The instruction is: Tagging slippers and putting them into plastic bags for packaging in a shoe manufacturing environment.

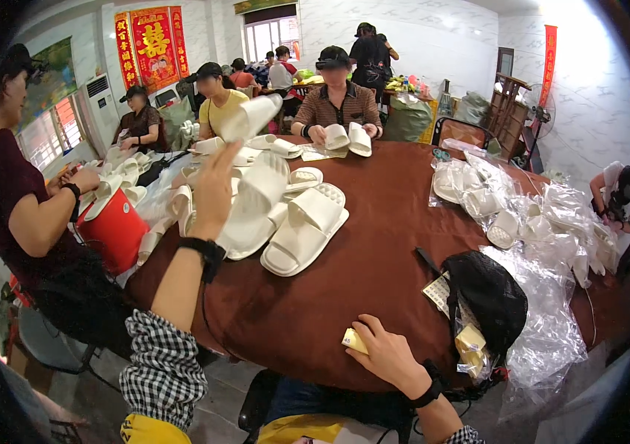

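Observation:
My left hand (215, 189) is raised over the far left of the table, fingers stretched upward. Just beyond its fingertips is a motion-blurred white slipper (251, 117), tilted in the air; whether they touch is unclear. Another blurred white slipper (259, 181) is beside the hand on the right. Below them, a white slide slipper (306, 229) with a broad strap rests on the brown cloth among several others. Low on the table's near side, my right hand (389, 354) grips a small pale-yellow block (354, 340), possibly a pad of labels, between thumb and fingers.
To the right lie a black mesh bag (485, 300), clear plastic bags (544, 325) and bagged slippers (478, 189). A person opposite (341, 103) holds two slippers above the brown tablecloth (396, 222). At left, another person (26, 177) stands by a red bucket (114, 233).

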A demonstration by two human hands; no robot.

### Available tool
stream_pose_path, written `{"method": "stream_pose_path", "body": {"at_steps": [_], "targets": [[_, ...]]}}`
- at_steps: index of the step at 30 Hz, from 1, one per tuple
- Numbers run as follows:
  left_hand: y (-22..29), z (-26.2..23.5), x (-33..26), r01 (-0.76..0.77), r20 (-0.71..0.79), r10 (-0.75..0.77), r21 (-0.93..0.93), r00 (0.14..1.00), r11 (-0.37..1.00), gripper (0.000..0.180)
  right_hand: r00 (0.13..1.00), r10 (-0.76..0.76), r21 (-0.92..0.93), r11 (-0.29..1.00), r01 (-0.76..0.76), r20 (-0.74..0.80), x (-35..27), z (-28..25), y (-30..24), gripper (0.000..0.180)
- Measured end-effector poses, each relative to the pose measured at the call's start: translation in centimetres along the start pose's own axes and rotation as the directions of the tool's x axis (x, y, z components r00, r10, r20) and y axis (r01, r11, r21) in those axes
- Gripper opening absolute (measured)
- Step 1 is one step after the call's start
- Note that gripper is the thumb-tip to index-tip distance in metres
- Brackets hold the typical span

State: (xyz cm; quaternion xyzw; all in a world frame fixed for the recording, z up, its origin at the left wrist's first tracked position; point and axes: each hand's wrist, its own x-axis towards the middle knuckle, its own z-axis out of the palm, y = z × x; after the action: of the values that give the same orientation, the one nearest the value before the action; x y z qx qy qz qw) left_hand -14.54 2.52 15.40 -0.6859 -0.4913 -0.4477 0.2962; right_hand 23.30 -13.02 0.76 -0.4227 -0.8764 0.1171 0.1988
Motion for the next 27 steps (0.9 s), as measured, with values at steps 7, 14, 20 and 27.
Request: {"method": "stream_pose_path", "body": {"at_steps": [7, 14, 20, 27], "targets": [[-6.3, 3.4, -3.3, -0.028, 0.432, 0.036, -0.026, 0.901, 0.999, 0.055, 1.0, -0.011, -0.016, 1.0, 0.011, -0.029, -0.1, 0.6, -0.5, 0.051], [-1.8, 3.1, -8.1, 0.165, 0.833, -0.199, 0.131, 0.516, 0.977, 0.065, 0.998, -0.044, -0.083, 0.996, 0.04, -0.05, -0.6, 1.2, 0.3, 0.056], [3.5, 1.8, -9.4, 0.021, 0.785, 0.038, -0.065, 0.618, 0.998, 0.063, 0.994, -0.078, -0.018, 0.997, 0.079, 0.079, -0.9, 0.5, -1.2, 0.053], [12.5, -0.6, -11.6, -0.098, 0.848, 0.349, -0.339, 0.399, 0.936, 0.059, 0.956, -0.146, 0.299, 0.952, 0.066, 0.255, -3.3, -7.5, -6.5, 0.059]]}}
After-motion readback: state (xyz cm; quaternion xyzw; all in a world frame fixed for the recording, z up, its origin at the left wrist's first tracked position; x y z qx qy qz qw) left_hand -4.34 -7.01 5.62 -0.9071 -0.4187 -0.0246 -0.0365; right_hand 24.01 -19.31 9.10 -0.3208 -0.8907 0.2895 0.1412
